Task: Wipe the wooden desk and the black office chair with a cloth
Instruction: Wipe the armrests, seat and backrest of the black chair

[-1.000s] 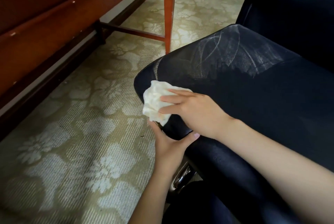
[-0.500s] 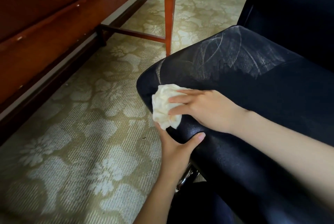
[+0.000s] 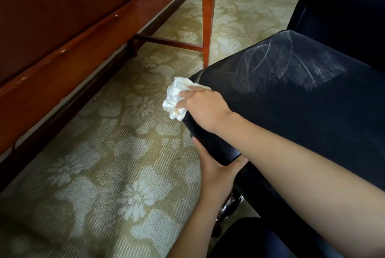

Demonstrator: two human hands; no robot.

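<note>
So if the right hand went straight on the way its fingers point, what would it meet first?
The right hand, gripping the cloth, would slide off the chair seat edge into open air above the carpet; next likely the wooden desk rail, though depth is unclear.

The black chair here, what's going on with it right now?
A person is wiping the black office chair. Their right hand holds a crumpled white cloth against the seat's front corner, while the left hand grips the seat edge from underneath, thumb on top. Pale streaks show farther back on the seat. The wooden desk stands alongside on patterned carpet.
</note>
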